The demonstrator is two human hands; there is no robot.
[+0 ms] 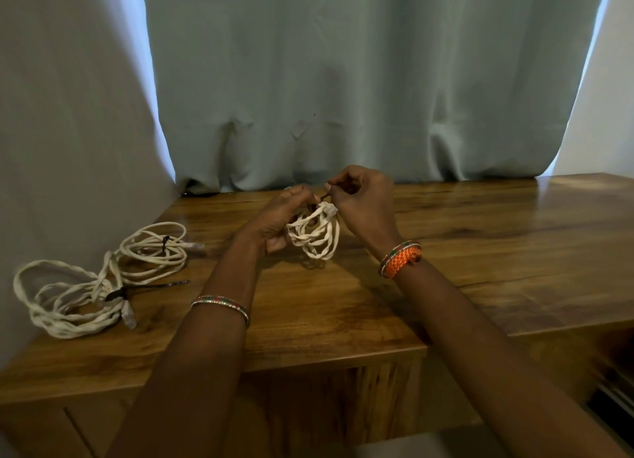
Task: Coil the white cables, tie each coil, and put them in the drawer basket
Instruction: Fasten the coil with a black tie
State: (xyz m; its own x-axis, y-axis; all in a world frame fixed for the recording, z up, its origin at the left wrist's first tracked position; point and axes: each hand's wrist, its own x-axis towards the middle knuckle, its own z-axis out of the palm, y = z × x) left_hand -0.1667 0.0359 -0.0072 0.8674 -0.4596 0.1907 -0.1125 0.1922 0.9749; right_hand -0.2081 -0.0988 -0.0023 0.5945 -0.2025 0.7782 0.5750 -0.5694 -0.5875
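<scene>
A small coil of white cable (314, 239) hangs above the middle of the wooden table (463, 244). My left hand (281, 217) grips the coil from its left side. My right hand (363, 196) pinches a thin dark tie (325, 195) at the top of the coil. Two more white cable coils lie on the left of the table: a far coil (154, 251) with a dark tie round it, and a near coil (68, 299) bound by a black tie (118, 293) whose long tail points right.
A grey-blue curtain (360, 80) hangs behind the table. A pale wall (68, 114) closes the left side. Below the tabletop at the front is a wooden cabinet front (326, 399). A dark opening shows at the lower right (614, 399).
</scene>
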